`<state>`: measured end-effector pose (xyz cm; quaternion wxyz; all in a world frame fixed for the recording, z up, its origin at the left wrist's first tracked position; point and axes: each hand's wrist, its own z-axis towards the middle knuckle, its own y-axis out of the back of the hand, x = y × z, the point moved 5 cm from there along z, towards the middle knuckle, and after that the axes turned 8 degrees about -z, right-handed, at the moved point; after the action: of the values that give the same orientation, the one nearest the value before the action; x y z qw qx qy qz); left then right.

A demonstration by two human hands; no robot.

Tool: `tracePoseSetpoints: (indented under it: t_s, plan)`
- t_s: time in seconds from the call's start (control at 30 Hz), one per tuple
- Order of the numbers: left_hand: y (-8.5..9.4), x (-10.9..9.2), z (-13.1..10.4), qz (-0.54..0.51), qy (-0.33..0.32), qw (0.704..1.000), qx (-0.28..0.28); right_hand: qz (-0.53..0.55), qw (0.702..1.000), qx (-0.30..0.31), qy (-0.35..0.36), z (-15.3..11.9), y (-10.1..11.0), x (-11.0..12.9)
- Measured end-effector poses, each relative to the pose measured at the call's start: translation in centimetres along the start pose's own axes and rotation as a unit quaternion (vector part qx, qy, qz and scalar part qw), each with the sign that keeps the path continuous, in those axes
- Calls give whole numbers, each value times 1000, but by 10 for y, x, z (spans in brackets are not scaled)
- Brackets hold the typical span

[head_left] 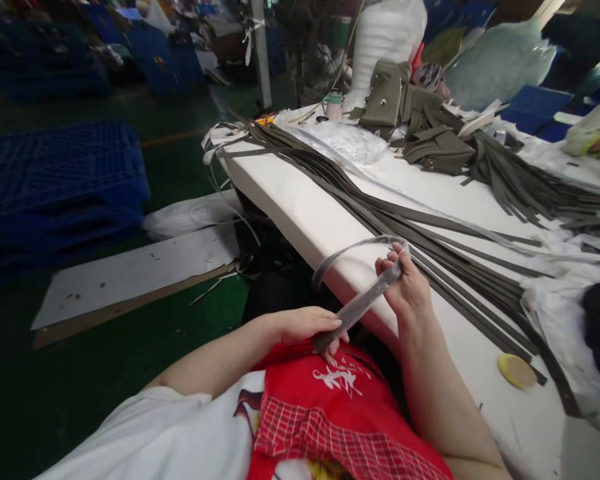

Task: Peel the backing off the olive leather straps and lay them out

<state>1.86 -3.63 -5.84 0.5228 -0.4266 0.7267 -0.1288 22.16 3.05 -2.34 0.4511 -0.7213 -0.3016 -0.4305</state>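
A dark strap in clear plastic wrap (363, 303) stretches between my two hands in front of the red apron. My left hand (315, 327) is closed round its lower end, near the apron. Higher up and to the right, my right hand (403, 280) grips the upper part between curled fingers. From there a loop of the wrapped strap curves left over the table edge. Just beyond my right hand, a long bundle of dark grey-green straps (350, 193) lies along the white table (300, 213).
Olive-grey bags (385, 100), a pink bottle with a green lid (334, 105) and clear plastic (357, 143) sit at the table's far side. A yellow tape roll (517, 371) lies at the right. Blue pallets (60, 180) and a white board (140, 273) are on the left.
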Motion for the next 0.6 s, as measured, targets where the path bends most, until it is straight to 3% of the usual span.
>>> tracePoseSetpoints:
  t_s: [0.07,0.13,0.2,0.27,0.33,0.4,0.43,0.5,0.6]
  plan:
    - [2,-4,-7,-9,-10,1000,-8,-193,979,-26,61,3,14,6]
    - [1,-12,-15,-15,-27,999,-10,-365,919,-72,129,1,27,13]
    - [-4,-22,-22,-17,-45,999,-2,-470,849,-116,214,-8,32,22]
    - [-13,-33,-28,-23,-61,998,15,-515,802,-82,291,-24,23,23]
    - [-21,-46,-33,-38,-77,996,31,-507,803,66,307,-42,2,12]
    - [-25,-59,-35,-51,-97,993,34,-483,805,220,264,-60,-18,-4]
    - [-26,-65,-36,-51,-106,993,32,-480,801,266,239,-68,-24,-11]
    - [-25,-72,-37,-38,-110,993,27,-476,807,289,198,-74,-28,-17]
    - [-24,-67,-36,12,-50,998,32,-418,866,217,168,-67,-15,-9]
